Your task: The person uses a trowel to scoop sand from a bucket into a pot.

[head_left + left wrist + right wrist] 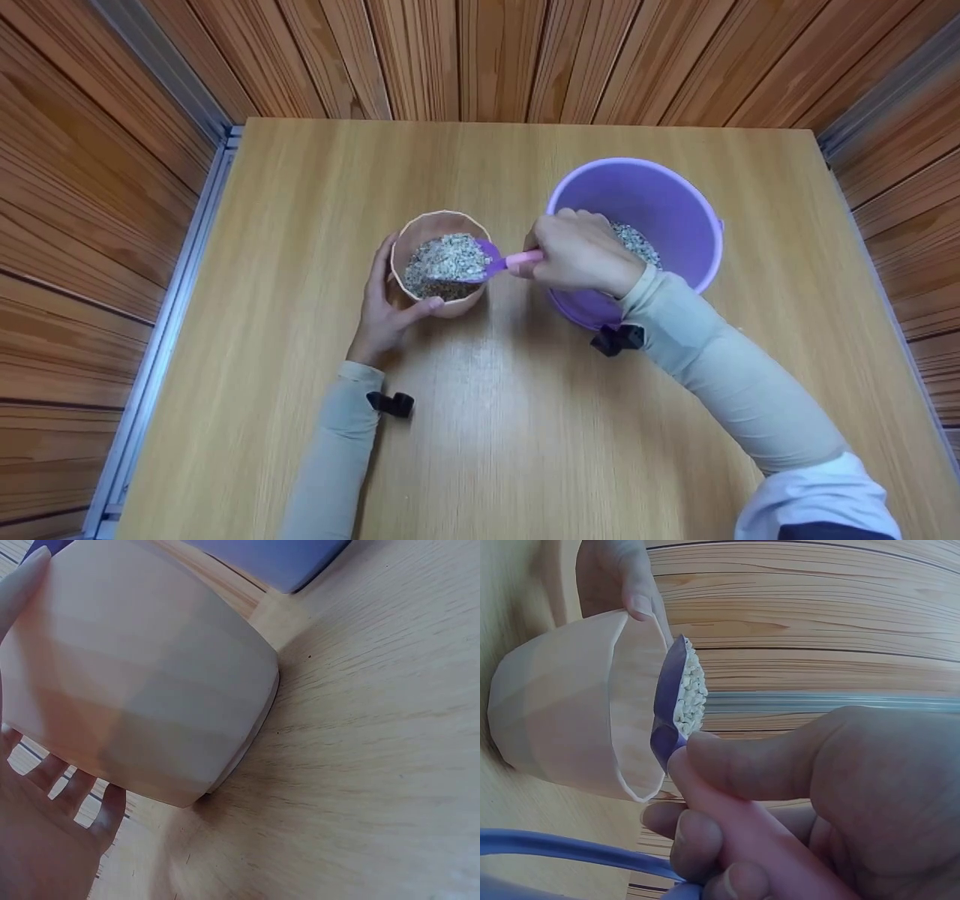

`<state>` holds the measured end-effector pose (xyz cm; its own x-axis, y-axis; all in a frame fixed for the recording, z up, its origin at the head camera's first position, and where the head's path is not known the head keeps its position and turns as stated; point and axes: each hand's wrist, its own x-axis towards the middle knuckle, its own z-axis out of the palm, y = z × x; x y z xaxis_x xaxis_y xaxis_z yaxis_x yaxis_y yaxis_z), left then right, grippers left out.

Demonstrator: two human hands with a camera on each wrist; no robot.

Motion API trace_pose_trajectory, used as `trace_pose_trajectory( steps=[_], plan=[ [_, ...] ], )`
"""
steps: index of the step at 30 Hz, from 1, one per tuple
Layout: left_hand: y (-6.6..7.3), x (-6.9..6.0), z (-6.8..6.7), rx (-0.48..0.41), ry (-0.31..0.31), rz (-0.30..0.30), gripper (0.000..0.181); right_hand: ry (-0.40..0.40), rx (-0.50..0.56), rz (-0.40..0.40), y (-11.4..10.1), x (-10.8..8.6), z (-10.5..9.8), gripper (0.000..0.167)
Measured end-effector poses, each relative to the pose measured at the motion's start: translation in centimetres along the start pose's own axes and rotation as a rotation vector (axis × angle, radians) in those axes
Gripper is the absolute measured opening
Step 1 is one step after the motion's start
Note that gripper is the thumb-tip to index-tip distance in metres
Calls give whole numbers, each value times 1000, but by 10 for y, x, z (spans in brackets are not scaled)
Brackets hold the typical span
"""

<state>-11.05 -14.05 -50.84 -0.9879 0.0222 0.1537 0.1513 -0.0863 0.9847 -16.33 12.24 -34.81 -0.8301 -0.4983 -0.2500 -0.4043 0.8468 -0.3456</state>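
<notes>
Head view shows two hands at work on a wooden table. The left hand wraps the side of a peach-coloured pot, its thumb on the near side at the rim and its fingers curled round the outer wall. The right hand grips the pink handle of a purple scoop, thumb on one side and fingers curled beneath, as the right wrist view confirms. The scoop's bowl is over the pot's mouth, heaped with pale grit; darker granules lie inside the pot. Left wrist view shows the pot upright, its base on the table.

To the right of the pot, apart from it, stands a purple bucket with more grit inside, partly hidden by the right hand and forearm. Long pale sleeves cover both forearms, and a black fitting sits at the left wrist. Wood-patterned panels rise behind the table
</notes>
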Motion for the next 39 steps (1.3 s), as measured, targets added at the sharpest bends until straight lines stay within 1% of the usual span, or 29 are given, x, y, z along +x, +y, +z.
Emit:
trace_pose_trajectory(
  steps=[10,19,26,32,39],
  plan=[
    [0,0,0,1,0,9,108,-30,2,27,-2,2,-1,26],
    [0,0,-1,28,4,-10,109,-64,-7,8,-3,4,-2,26],
    [0,-1,-1,9,-3,-20,109,-71,-14,-14,-4,5,-2,33],
    [-1,-1,-1,-4,-4,-6,108,-91,-18,-16,-4,5,-2,34],
    [-1,0,-1,18,2,16,108,-117,-4,-8,-5,5,-2,30]
  ],
)
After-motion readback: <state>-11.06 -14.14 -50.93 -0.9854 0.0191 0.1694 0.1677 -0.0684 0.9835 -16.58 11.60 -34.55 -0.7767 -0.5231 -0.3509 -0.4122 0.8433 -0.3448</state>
